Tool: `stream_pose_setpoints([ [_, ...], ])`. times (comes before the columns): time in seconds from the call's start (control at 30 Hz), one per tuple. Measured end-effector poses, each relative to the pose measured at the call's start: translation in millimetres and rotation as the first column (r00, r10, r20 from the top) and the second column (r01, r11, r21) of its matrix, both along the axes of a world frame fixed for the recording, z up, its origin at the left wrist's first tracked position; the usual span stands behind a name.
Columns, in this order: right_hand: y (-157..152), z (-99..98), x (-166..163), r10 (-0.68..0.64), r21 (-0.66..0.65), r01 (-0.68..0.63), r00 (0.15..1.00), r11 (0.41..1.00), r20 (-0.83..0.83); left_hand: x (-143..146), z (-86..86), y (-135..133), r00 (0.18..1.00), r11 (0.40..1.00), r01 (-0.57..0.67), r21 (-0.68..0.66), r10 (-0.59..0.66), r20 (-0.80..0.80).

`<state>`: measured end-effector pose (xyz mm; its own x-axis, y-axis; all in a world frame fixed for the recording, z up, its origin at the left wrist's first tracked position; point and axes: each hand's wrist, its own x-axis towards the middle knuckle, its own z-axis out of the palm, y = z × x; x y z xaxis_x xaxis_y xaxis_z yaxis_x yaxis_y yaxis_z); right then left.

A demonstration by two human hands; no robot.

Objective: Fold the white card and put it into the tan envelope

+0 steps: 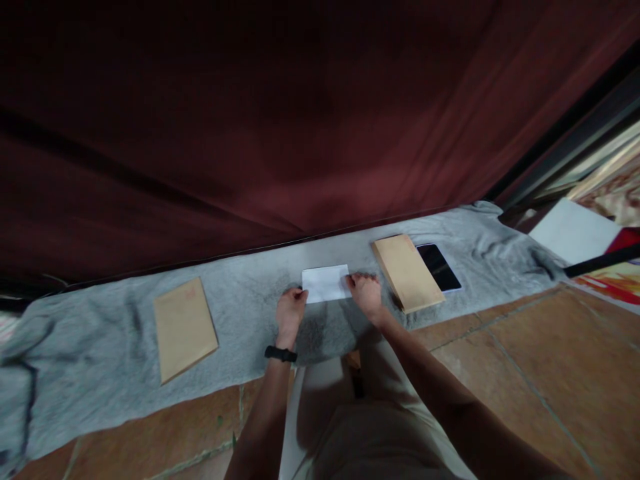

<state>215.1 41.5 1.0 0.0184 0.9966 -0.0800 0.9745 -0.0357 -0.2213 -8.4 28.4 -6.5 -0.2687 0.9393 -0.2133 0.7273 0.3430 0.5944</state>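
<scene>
A small white sheet of paper [327, 283], which looks folded, is held between my two hands over the grey cloth [260, 287]. My left hand [291, 310], with a dark band on the wrist, pinches its left edge near the lower corner. At its right edge, my right hand [367, 293] has its thumb and fingers closed on the paper. Just right of that hand lies a stack of brown envelopes [411, 273]. Another brown envelope [185, 327] rests on the cloth to the left, apart from my left hand.
A dark-screened phone or tablet [439, 268] lies beside the right-hand envelopes. Behind the cloth hangs a dark red curtain [300, 147]. Brown floor tiles [540, 360] show in front. White and red printed sheets [575, 230] stand at the far right near a dark bar.
</scene>
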Motion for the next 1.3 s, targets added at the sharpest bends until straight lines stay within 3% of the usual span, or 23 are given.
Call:
stream_pose_setpoints([
  [0.6,-1,-4.8,-2,0.046,0.066,-0.047,0.999,0.997,0.028,11,12.5,0,0.992,0.998,-0.017,-0.062,0.009,-0.127],
  [0.93,-7,-8.6,-1,0.000,0.134,0.004,1.000,0.991,-0.025,19,18.5,-3,0.982,0.997,-0.042,-0.063,0.029,-0.189],
  [1.07,-21,-10.1,-5,0.125,0.210,-0.111,0.991,0.971,-0.054,19,18.2,-2,0.982,0.998,-0.040,-0.058,0.028,-0.187],
  [1.2,-41,-19.3,-16,0.371,0.296,-0.329,0.923,0.897,-0.100,19,17.7,-2,0.982,0.998,-0.042,-0.053,0.031,-0.187],
  [1.3,-54,-27.0,-23,0.439,0.306,-0.395,0.895,0.866,-0.086,19,17.7,-2,0.981,0.998,-0.042,-0.053,0.032,-0.190],
])
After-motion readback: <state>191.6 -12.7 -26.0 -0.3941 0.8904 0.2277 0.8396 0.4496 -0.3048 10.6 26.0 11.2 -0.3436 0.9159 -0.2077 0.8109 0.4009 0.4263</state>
